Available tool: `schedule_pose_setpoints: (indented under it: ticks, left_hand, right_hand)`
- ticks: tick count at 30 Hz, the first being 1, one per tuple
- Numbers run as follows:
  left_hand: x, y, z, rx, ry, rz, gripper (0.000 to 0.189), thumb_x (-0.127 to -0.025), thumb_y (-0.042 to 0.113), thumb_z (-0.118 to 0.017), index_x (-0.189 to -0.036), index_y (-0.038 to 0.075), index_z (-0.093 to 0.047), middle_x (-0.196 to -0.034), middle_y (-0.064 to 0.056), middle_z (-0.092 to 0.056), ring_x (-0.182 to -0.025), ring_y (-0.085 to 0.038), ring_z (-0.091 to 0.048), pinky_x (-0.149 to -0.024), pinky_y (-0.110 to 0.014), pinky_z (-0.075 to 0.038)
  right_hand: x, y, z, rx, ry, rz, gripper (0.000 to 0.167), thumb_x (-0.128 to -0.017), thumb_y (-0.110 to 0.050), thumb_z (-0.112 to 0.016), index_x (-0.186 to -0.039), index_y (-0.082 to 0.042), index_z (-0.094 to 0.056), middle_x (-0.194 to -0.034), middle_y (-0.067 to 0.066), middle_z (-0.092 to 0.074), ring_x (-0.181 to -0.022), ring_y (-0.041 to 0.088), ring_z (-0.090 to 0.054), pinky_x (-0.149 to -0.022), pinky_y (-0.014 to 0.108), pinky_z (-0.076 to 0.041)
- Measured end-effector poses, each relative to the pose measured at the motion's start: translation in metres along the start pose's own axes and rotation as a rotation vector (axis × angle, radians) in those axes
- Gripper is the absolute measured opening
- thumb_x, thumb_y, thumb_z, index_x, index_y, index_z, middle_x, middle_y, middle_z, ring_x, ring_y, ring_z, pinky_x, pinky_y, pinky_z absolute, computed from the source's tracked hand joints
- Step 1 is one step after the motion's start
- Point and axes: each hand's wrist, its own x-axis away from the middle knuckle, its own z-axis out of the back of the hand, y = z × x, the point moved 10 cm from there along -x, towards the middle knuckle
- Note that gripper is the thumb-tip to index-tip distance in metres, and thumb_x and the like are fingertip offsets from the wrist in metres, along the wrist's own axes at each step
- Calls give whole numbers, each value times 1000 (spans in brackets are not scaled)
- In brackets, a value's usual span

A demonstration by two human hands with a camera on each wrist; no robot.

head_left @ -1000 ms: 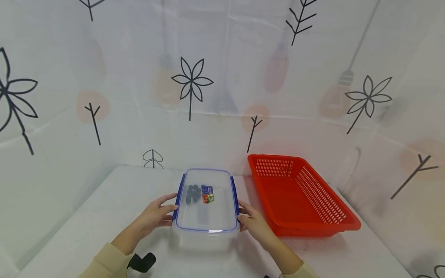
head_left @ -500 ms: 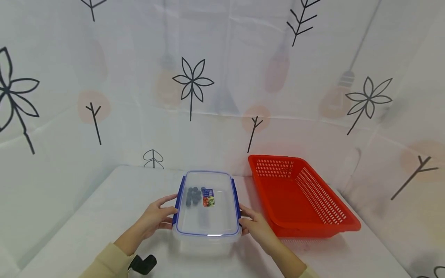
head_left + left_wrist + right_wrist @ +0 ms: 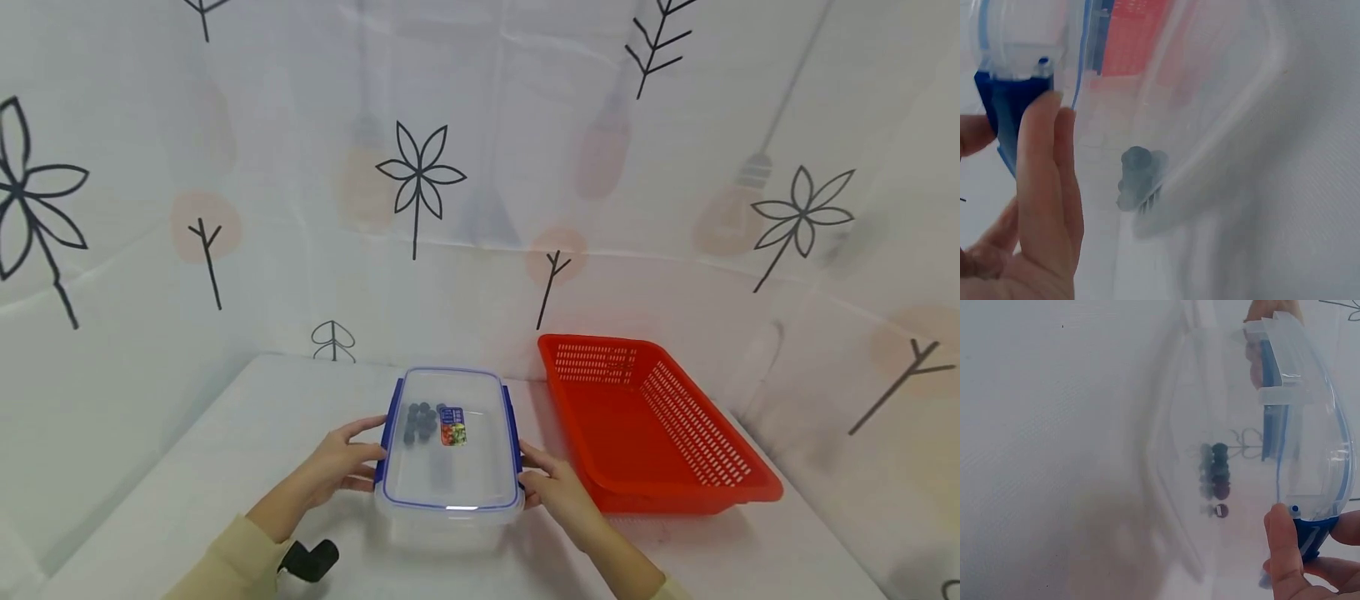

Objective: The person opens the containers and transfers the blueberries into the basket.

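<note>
A clear plastic food container (image 3: 476, 471) with a blue-edged lid sits in the middle of the table in the head view. Its lid carries a small colourful label (image 3: 453, 426). Through the plastic shows a cluster of small dark round fruit (image 3: 420, 423), also visible low inside in the right wrist view. My left hand (image 3: 341, 467) grips the left side, fingers and thumb about the blue latch (image 3: 1013, 112). On the opposite side my right hand (image 3: 558, 492) pinches the other blue latch (image 3: 1315, 536) between thumb and fingers. Both latches lie folded down along the sides.
A large red slotted plastic basket (image 3: 686, 497) stands right of the container, close to my right forearm. The white table (image 3: 277, 408) meets a white cloth backdrop (image 3: 480, 292) with plant drawings. A black object (image 3: 311, 561) shows beside my left sleeve.
Over the first half second the container shifted slightly toward me, with both hands on it. Since then the hands have kept their hold, and the head view has turned slightly left.
</note>
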Motion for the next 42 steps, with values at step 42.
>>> schedule_pose_setpoints:
  ticks: [42]
  left_hand:
    - [20,15,-5,-413,-38,-105,80,-73,35,-78,-137,3,-43,-114,-7,-57,-85,-16,-59,-78,-42,-51]
  right_hand:
    - [-7,10,-6,-48,-34,-62,59,-95,-33,-52,-132,12,-40,-102,14,-61,-71,20,-58,-69,35,-55]
